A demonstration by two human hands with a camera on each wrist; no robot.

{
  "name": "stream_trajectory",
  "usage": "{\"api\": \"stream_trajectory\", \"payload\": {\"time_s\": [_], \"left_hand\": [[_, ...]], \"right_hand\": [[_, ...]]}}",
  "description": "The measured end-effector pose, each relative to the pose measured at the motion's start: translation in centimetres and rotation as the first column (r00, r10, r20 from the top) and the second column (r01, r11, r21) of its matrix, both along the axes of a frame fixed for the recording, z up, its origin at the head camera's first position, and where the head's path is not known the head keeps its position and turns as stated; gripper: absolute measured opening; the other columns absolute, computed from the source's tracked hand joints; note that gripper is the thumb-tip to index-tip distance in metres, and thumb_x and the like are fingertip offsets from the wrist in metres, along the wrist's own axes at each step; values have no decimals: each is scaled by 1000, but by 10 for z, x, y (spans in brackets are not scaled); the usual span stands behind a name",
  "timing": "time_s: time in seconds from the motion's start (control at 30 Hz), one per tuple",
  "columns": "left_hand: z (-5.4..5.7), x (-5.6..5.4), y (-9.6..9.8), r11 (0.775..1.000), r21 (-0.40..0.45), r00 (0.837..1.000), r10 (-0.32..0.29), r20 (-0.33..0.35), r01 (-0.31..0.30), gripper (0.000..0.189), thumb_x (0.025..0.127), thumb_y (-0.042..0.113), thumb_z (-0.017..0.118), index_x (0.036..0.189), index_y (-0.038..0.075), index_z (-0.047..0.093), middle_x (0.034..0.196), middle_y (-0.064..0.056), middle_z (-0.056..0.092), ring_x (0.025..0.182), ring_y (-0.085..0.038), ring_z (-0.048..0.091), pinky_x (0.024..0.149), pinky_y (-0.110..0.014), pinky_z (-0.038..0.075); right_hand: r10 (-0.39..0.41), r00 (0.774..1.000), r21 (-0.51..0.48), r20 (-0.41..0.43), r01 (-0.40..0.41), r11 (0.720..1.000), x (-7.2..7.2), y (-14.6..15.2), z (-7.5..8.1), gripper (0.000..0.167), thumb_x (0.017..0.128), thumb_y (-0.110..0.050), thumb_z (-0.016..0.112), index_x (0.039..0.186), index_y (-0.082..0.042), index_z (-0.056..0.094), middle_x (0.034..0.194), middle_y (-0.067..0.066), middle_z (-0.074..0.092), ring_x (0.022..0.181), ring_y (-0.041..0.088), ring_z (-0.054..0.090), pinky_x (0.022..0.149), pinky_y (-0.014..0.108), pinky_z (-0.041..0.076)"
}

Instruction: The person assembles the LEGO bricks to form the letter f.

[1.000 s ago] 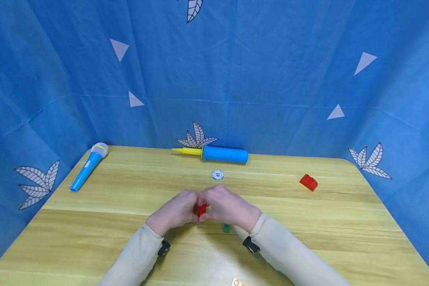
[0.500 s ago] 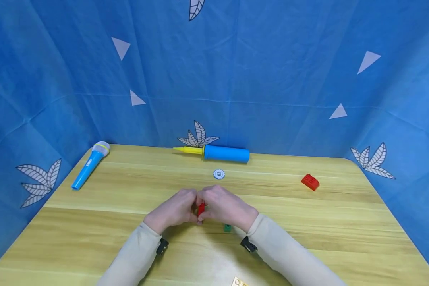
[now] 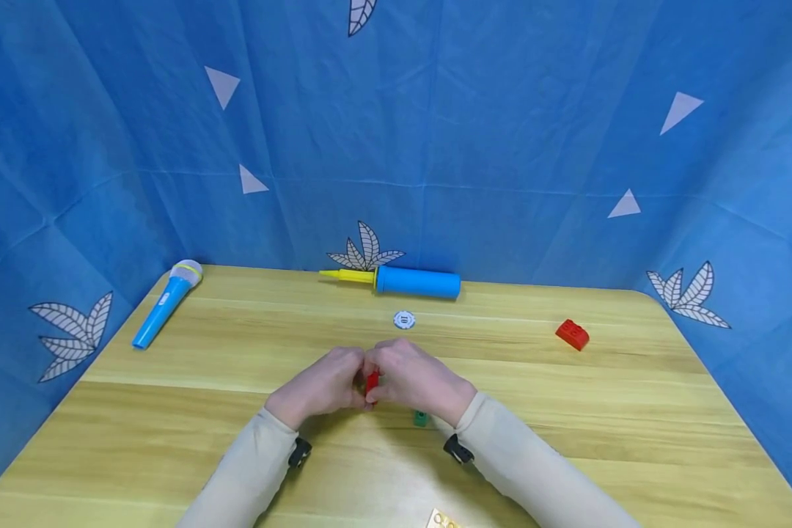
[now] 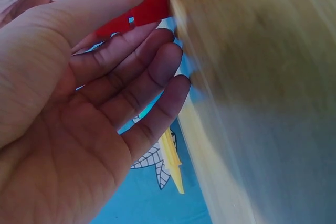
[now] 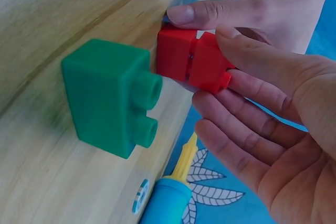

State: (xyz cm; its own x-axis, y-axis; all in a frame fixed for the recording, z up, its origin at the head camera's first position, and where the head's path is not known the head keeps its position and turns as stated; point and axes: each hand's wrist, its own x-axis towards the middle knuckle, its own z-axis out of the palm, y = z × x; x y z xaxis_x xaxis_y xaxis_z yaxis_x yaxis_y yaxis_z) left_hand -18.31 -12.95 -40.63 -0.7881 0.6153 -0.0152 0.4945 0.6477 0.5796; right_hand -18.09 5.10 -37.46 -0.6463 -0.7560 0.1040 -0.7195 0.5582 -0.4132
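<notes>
Two red toy bricks, a lower one [image 5: 176,52] and an upper one [image 5: 208,62], sit stacked between my hands just at the tabletop, with a thin gap between them in the right wrist view. My left hand [image 3: 323,385] holds the lower brick, its thumb along the side. With thumb and fingers, my right hand [image 3: 416,378] pinches the upper brick, whose stud shows. In the head view the hands meet and hide most of the bricks. A green brick [image 5: 107,95] lies on its side near my right wrist, touched by neither hand.
On the wooden table [image 3: 204,440] lie a red brick [image 3: 573,334] at right, a poker chip [image 3: 405,320], a blue pump [image 3: 417,281] with a yellow nozzle, and a blue toy microphone [image 3: 166,304]. A pale studded piece [image 3: 441,519] shows at the front edge.
Both hands stay together around the red bricks, with only slight finger movement. The whole head view has shifted a little; the other objects keep their places on the table.
</notes>
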Motion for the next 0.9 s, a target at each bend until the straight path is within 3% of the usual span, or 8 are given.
{"api": "stream_trajectory", "payload": {"time_s": [0.3, 0.6, 0.9], "left_hand": [[2, 2, -1, 1000, -7, 1000, 2, -1, -2, 30, 73, 8, 88, 84, 16, 61, 78, 2, 59, 68, -11, 52, 60, -26, 49], [4, 1, 0, 1000, -19, 1000, 20, -1, -20, 29, 76, 15, 87, 83, 17, 60, 74, -6, 56, 66, -12, 48, 57, -25, 40], [4, 1, 0, 999, -24, 999, 33, 6, -33, 28, 76, 15, 87, 81, 16, 59, 72, -5, 54, 65, -11, 45, 56, -26, 37]], "right_hand": [[-25, 999, -29, 22, 25, 999, -1, 0, -1, 18, 76, -13, 87, 89, -10, 74, 85, -3, 68, 76, 8, 59, 67, 15, 48], [-141, 988, -64, 55, 145, 987, 0, 1, -4, 27, 74, -25, 89, 86, -9, 70, 77, -3, 69, 64, 3, 57, 58, 17, 48], [-157, 985, -49, 64, 160, 986, 0, 1, -2, 27, 74, -26, 89, 85, -10, 71, 75, -5, 68, 61, 2, 56, 57, 17, 47]]}}
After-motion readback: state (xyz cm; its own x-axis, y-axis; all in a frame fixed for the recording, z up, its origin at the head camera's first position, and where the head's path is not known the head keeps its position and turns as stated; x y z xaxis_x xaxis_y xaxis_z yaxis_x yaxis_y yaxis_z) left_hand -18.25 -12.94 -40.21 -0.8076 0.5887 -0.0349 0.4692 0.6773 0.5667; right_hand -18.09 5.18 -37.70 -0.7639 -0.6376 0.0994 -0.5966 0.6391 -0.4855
